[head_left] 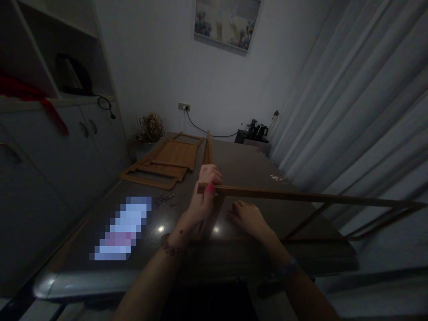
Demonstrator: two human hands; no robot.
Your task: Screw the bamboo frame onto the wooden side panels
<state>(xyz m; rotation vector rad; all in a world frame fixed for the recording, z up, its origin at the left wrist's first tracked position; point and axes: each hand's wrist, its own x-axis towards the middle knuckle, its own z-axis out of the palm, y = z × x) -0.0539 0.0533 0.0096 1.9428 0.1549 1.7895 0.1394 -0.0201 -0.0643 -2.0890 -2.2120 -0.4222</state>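
Note:
My left hand (207, 178) is closed around the corner where a long wooden rail (284, 193) meets a wooden board (207, 154) standing on edge. The thumb presses on the rail's left end. This rail belongs to an open wooden frame (310, 219) with crosspieces, stretching right past the table's edge. Just below the rail, close to that corner, my right hand (249, 217) has its fingers bent together; the fingertips are dim, and what they hold, if anything, cannot be made out. Several loose screws (165, 199) lie left of my left hand.
Flat wooden panels (174, 154) lie on the brown table (240, 160) at the back left. A pixelated bright rectangle (122, 229) is at the front left. Small pale pieces (278, 178) lie on the right. Cabinets (63, 147) stand left, a curtain (361, 102) hangs right.

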